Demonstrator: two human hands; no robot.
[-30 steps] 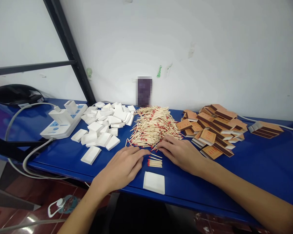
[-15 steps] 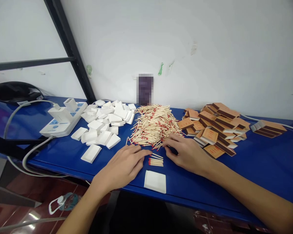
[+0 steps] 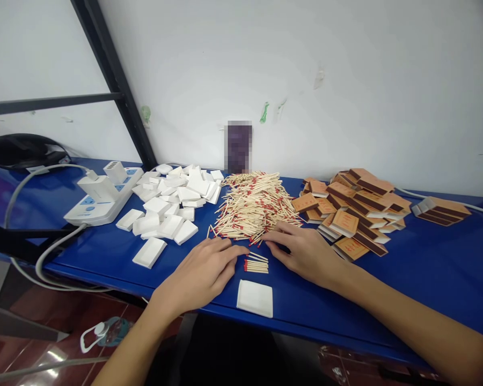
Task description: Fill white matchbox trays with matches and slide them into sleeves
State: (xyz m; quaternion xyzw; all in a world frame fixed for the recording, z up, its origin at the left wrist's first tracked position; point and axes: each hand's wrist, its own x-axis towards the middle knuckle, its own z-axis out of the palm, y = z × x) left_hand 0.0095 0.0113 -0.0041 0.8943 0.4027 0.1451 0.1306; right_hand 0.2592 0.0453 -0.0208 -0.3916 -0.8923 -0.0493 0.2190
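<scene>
My left hand (image 3: 205, 268) rests on the table with its index finger stretched out, touching the head end of a slanted match in a short row of red-tipped matches (image 3: 257, 266). It holds nothing. At the front edge of a large heap of loose matches (image 3: 255, 206), my right hand (image 3: 300, 249) has thumb and index finger pinched on a match, partly hidden by the fingers. A white open matchbox tray (image 3: 255, 298) lies in front of the row, near the table's front edge.
Many white trays (image 3: 171, 195) lie piled left of the matches. Orange-brown matchbox sleeves (image 3: 356, 203) are heaped on the right, with a separate stack (image 3: 441, 210) further right. A power strip (image 3: 104, 198) with cables sits at left on the blue table (image 3: 430, 284).
My right hand has shifted slightly left, and its thumb and index finger have drawn closer at the heap's edge. My left hand stays in place beside the row.
</scene>
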